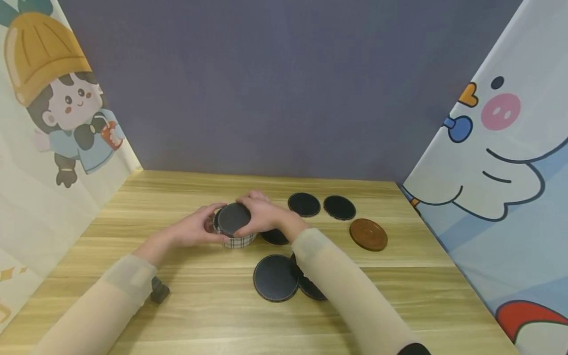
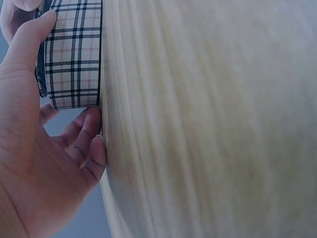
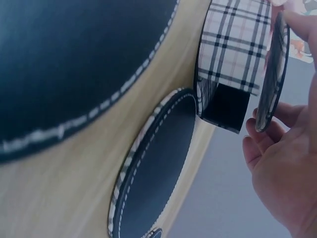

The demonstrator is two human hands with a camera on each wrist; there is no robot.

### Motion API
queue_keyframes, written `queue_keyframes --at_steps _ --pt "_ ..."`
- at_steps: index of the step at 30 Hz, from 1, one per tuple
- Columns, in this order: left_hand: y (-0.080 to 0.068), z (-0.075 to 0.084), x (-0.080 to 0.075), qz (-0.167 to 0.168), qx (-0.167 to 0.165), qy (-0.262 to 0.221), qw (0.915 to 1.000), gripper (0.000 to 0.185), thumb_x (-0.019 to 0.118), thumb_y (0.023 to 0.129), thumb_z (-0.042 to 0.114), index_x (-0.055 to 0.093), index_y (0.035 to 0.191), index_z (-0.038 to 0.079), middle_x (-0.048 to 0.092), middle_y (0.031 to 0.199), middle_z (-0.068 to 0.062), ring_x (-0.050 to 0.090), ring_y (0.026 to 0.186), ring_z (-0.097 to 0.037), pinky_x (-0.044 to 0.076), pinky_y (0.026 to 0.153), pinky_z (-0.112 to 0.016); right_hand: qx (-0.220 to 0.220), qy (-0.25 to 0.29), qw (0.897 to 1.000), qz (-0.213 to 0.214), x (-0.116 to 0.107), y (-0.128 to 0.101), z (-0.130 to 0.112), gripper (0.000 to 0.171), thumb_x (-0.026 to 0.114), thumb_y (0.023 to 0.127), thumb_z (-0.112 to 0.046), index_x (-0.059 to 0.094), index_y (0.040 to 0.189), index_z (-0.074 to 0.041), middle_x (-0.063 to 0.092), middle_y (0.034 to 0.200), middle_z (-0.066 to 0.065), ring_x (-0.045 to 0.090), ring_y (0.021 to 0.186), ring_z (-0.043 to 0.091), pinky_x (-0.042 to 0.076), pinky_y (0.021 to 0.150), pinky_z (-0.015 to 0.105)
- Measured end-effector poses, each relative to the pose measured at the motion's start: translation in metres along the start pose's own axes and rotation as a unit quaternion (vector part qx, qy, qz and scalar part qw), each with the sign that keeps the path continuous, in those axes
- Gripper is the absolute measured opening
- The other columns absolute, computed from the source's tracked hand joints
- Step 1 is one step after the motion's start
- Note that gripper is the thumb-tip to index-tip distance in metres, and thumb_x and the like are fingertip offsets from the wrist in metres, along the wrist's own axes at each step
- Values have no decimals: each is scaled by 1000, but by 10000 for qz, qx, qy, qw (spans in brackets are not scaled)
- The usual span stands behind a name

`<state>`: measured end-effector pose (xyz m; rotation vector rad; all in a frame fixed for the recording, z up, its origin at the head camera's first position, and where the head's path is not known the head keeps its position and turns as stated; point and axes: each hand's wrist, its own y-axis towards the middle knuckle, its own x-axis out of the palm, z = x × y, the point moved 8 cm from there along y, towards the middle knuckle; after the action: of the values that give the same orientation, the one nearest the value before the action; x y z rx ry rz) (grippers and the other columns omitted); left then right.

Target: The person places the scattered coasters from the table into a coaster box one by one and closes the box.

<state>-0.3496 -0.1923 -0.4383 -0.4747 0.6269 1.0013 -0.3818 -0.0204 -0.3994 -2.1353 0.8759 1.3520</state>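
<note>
A round plaid coaster holder [image 1: 240, 241] with a black edge stands on the table; the right wrist view shows a cutout in its side wall. My left hand [image 1: 194, 228] holds it from the left, thumb on the plaid wall [image 2: 74, 54] and fingers round the far side. Above its top, my right hand [image 1: 266, 217] pinches a round black coaster [image 1: 234, 219] by the edge. In the right wrist view this coaster [image 3: 274, 74] is tilted slightly against the holder's rim. Another black coaster [image 1: 275, 237] lies just right of the holder, partly hidden by my right hand.
Two black coasters [image 1: 303, 204] [image 1: 339, 207] lie at the back right, near a brown round disc [image 1: 368, 234]. Nearer, a coaster [image 1: 276, 277] lies beside another [image 1: 310, 288] partly under my right sleeve. A small dark object [image 1: 159, 291] sits by my left sleeve.
</note>
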Motion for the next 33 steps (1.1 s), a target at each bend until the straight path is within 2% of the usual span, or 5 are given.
queue_keyframes --at_steps 8,21,33 --pt "1 -2 1 -16 43 -60 10000 108 88 94 45 23 175 15 46 144 -26 64 114 -30 57 90 -38 15 -179 9998 -16 7 4 0 106 88 84 -54 42 169 -11 43 162 11 41 143 28 41 117 48" --pt "1 -2 1 -27 33 -105 9999 109 89 94 44 22 175 14 45 146 -27 66 118 -32 59 94 -40 -28 -147 9999 -19 8 4 -1 105 88 85 -56 43 169 -12 45 161 8 42 141 28 39 118 50" --pt "1 0 1 -69 -8 -146 9999 110 88 94 43 21 175 13 45 145 -26 66 117 -31 59 92 -38 27 -133 9998 -112 9 4 1 106 87 87 -57 39 171 -15 43 166 7 41 148 28 37 122 52"
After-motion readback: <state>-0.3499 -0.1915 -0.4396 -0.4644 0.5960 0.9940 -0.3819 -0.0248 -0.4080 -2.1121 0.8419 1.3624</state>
